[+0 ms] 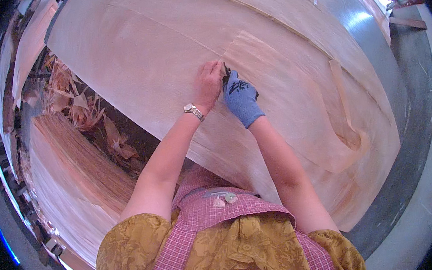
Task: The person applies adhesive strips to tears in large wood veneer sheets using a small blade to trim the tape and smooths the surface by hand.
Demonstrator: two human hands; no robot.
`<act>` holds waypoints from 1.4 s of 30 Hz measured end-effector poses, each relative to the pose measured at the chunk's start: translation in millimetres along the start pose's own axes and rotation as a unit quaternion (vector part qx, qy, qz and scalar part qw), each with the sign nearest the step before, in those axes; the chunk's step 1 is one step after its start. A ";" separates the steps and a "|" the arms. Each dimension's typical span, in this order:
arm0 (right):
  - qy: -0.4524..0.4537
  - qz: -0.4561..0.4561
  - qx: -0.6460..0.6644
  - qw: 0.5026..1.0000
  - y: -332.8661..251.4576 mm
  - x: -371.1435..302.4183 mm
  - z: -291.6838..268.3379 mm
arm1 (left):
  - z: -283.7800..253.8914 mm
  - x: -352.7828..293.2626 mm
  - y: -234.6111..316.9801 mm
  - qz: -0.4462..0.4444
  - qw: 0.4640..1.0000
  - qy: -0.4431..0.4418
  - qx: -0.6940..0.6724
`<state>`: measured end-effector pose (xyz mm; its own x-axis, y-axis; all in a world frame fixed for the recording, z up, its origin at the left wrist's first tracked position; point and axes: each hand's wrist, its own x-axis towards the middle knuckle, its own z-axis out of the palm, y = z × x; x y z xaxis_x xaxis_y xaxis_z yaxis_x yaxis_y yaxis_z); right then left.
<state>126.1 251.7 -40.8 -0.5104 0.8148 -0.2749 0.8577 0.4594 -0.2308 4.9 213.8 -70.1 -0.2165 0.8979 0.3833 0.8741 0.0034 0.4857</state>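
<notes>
A wide, pale pinkish wood veneer sheet (146, 52) spreads beneath both hands. My bare left hand (208, 85), a metal wristwatch (194, 111) at its wrist, lies on the sheet with fingers stretched forward. Close beside it on the right, my right hand (241, 97) wears a blue glove and grips a small black utility knife (226, 74). The knife's tip touches or hovers just over the veneer by my left fingertips; I cannot tell which. A thin seam runs up and left from there, and a lighter veneer piece (256, 53) begins just beyond the knife.
A long curled veneer strip (347, 128) lies on the sheet's right side. To the left, beyond the sheet's edge, are crumpled veneer scraps (77, 102) and a thick stack of veneer (80, 156). A dark table edge (415, 152) curves along the right.
</notes>
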 end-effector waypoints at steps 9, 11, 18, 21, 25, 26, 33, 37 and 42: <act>-0.042 0.023 -0.022 0.999 -7.8 -6.5 -2.5 | -3.7 4.4 3.8 0.036 0.997 -0.035 0.051; -0.064 0.027 -0.041 0.997 -7.2 -31.4 1.4 | -1.3 1.8 -0.3 0.037 0.997 -0.037 0.061; -0.150 0.055 -0.068 0.985 27.4 -90.1 -5.5 | 1.1 3.5 4.4 0.009 0.997 -0.066 0.033; -0.124 0.005 -0.077 0.989 63.2 -110.8 -0.2 | 0.1 4.0 8.7 0.000 0.996 -0.074 0.044; -0.115 -0.034 -0.102 0.988 99.9 -132.2 -7.6 | 3.3 4.0 5.2 -0.014 0.995 -0.083 0.050; -0.123 -0.043 -0.097 0.987 109.4 -135.5 -12.1 | 3.9 2.7 3.9 -0.014 0.994 -0.082 0.066; -0.128 -0.071 -0.084 0.986 155.5 -152.3 -16.8 | 12.6 11.3 25.0 0.036 0.975 -0.033 0.215; -0.094 -0.096 -0.094 0.986 158.3 -157.0 -21.1 | 19.2 16.3 105.9 -0.037 0.973 -0.215 0.079; -0.094 -0.116 -0.043 0.988 219.1 -195.9 -26.2 | 26.2 12.3 102.2 -0.006 0.964 -0.212 0.157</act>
<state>415.6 202.0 -13.1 -0.6899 0.6068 -0.3947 0.7136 0.6615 -0.2305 103.0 236.7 -36.3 -0.0884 0.9960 -0.0098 0.9757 0.0886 0.2006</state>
